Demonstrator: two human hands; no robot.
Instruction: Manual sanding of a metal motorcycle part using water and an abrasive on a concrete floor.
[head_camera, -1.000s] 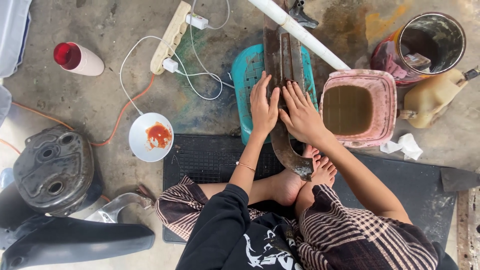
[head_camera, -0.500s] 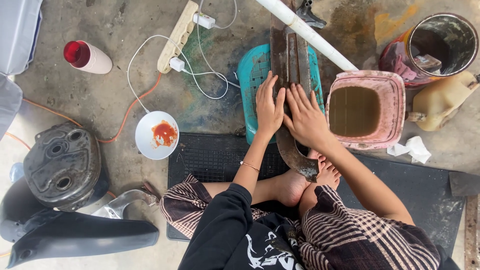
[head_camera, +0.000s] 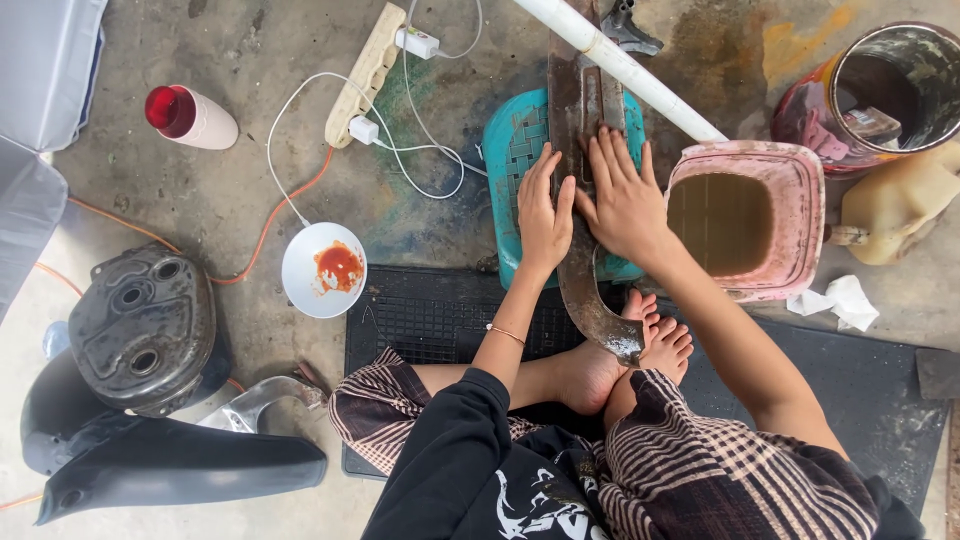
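Note:
A long rusty metal blade (head_camera: 585, 290) lies lengthwise across a teal plastic stool (head_camera: 510, 160), its curved tip near my bare feet (head_camera: 625, 360). My left hand (head_camera: 543, 215) presses flat on the blade's left side, fingers together and pointing away from me. Beside it, my right hand (head_camera: 625, 200) lies flat on the blade's right side, fingers spread. Both palms rest on the metal; neither hand wraps around it. A thin bracelet sits on my left wrist.
A pink tub of murky water (head_camera: 745, 220) stands right of the stool, with a white pipe (head_camera: 620, 65) above it. A rusty bucket (head_camera: 880, 95) and a beige jug (head_camera: 900, 205) are at far right. On the left are a power strip (head_camera: 365, 70), a white bowl with red sauce (head_camera: 323, 270), a red-capped bottle (head_camera: 190, 115) and dark machine parts (head_camera: 140, 330). A black mat (head_camera: 420, 315) lies under me.
Both hands have slid a little farther away from me along the blade, and the view has shifted slightly.

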